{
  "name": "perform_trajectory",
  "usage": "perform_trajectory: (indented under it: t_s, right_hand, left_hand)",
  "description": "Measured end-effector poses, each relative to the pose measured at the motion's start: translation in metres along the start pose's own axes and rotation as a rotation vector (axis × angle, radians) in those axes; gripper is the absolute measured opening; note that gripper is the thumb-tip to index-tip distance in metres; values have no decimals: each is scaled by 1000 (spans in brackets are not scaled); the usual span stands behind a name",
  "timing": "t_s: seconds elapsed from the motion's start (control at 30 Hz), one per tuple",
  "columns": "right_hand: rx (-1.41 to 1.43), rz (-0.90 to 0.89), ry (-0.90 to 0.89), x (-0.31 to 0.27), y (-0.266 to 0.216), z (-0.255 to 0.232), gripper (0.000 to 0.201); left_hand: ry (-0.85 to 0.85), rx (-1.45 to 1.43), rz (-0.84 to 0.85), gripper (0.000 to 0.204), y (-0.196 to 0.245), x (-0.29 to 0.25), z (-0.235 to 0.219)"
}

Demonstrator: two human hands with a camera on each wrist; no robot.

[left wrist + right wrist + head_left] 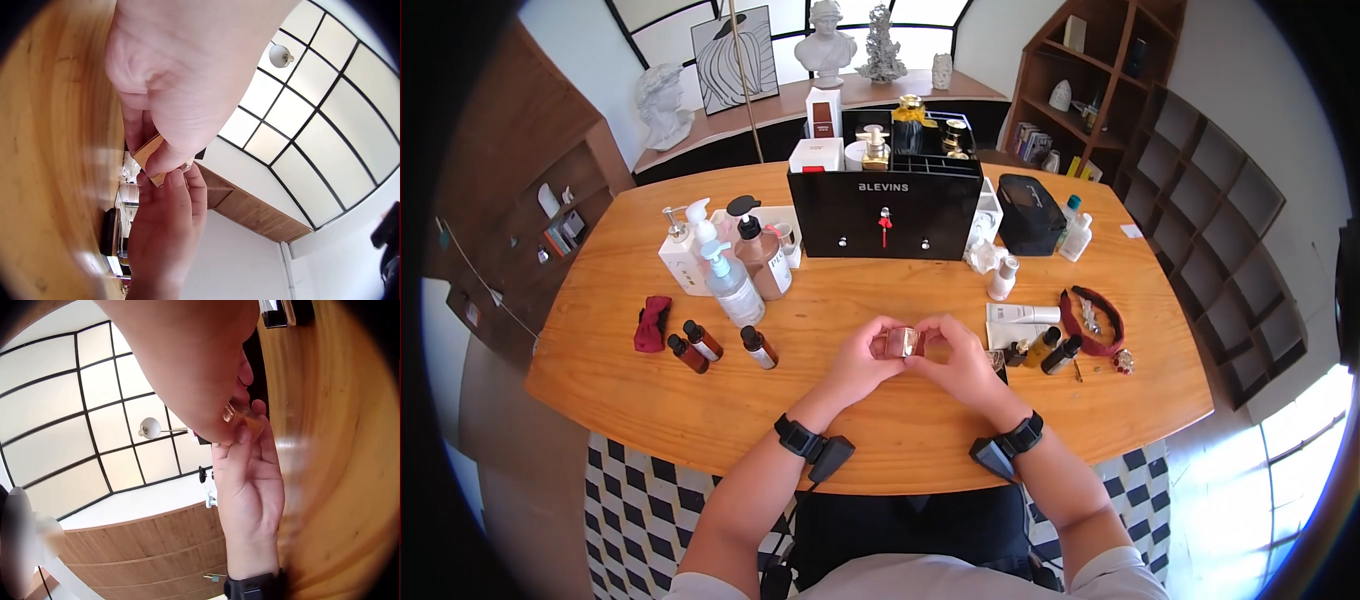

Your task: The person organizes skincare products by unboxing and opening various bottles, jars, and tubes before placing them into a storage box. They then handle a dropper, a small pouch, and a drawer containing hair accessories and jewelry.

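Over the front middle of the table, both hands hold one small squarish clear pink bottle with gold trim (904, 343), like a perfume bottle. My left hand (865, 357) grips its left side with thumb and fingers. From the right, my right hand (962, 362) pinches its other side, the thumbs near each other at the lower edge. In the left wrist view a flat orange-reflecting face of the bottle (149, 154) shows between the fingers. A glint of gold (229, 413) shows on it in the right wrist view. The fingers hide much of its body.
Several small brown bottles (703, 340) and pump bottles (735, 288) stand at the left, near a red bow (652, 323). A black organizer box (885, 215) full of cosmetics stands behind. Right of the hands are a white tube (1026, 314), dark bottles (1062, 354) and a red headband (1112, 349).
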State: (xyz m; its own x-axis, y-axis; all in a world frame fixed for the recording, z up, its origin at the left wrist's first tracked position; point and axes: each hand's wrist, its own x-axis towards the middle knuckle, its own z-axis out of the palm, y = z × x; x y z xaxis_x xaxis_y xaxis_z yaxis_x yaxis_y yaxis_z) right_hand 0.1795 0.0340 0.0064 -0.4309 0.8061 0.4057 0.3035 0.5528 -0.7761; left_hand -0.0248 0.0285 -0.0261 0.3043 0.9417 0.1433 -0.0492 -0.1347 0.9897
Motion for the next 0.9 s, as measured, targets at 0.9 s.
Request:
perform_trajectory:
  t_s: [0.9]
  right_hand:
    - [-37, -177, 54, -4, 2, -3, 39]
  left_hand:
    - [7, -70, 52, 41, -10, 1, -2]
